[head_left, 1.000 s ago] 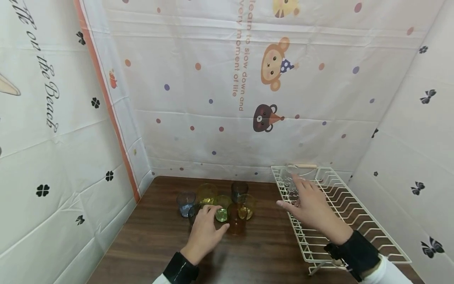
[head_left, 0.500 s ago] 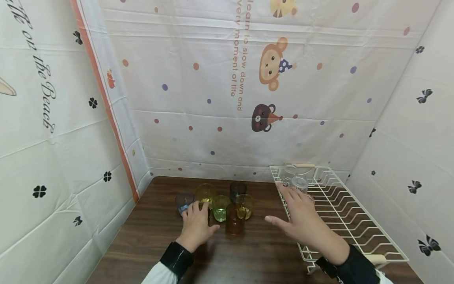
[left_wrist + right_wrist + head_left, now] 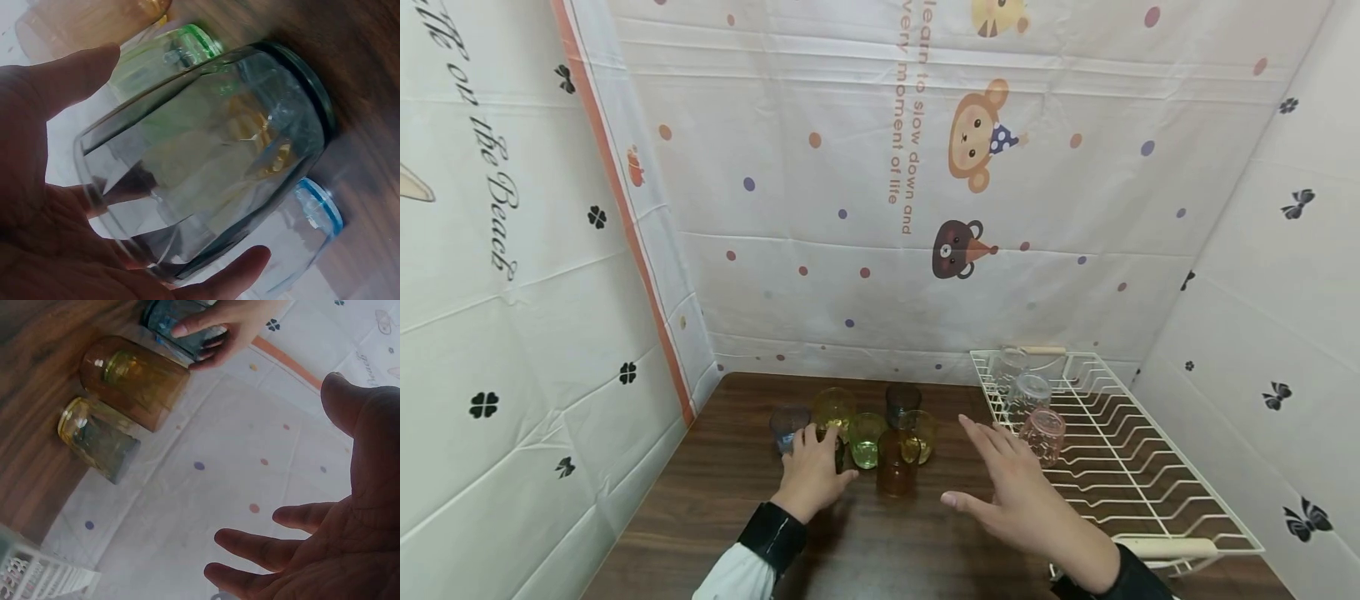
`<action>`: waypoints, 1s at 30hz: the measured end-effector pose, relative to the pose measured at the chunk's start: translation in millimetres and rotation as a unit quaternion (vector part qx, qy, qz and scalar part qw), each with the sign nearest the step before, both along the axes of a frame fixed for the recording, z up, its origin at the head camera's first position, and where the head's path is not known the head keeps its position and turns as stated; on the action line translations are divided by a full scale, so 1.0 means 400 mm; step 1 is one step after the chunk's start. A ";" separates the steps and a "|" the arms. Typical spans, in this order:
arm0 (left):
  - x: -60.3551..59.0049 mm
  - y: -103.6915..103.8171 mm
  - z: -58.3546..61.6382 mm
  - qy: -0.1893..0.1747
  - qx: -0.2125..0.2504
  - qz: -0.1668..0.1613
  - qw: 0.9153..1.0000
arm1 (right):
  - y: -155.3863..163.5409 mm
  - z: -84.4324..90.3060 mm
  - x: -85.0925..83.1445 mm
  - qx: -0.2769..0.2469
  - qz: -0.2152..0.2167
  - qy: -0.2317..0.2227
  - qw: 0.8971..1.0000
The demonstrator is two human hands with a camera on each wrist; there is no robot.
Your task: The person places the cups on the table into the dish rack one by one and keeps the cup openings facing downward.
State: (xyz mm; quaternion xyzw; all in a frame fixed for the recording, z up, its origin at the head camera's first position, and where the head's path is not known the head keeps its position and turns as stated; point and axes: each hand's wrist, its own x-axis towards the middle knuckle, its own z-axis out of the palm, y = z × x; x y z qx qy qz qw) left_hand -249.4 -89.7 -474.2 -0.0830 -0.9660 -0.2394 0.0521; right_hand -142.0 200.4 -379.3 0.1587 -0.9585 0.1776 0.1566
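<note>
Left hand (image 3: 813, 472) is wrapped round a dark smoky glass (image 3: 212, 156) at the near left of the cup cluster, still on the brown table (image 3: 730, 508) (thumb and fingers seen curled on it in the wrist view). Right hand (image 3: 1015, 500) is held open, fingers spread, nothing gripped, between the amber glass (image 3: 898, 462) and the white wire rack (image 3: 1138, 467).

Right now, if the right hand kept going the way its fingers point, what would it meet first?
Probably the pink glass on the white rack; the right hand is open, fingers angled toward it, though depth is unclear.
</note>
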 end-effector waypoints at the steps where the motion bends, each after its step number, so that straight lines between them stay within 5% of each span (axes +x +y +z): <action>1: -0.001 -0.001 -0.003 -0.003 -0.001 0.000 1.000 | -0.002 -0.004 0.001 -0.001 0.000 0.000 1.000; 7: -0.001 -0.004 -0.020 0.011 -0.016 -0.001 1.000 | -0.005 -0.015 0.004 -0.008 -0.002 -0.011 1.000; 21: 0.006 0.001 -0.075 0.112 -0.054 0.035 0.992 | 0.015 -0.031 0.001 -0.008 0.010 -0.035 0.999; 30: -0.001 0.006 -0.079 0.125 -0.099 0.032 0.987 | 0.029 -0.044 -0.010 -0.005 0.002 -0.008 1.000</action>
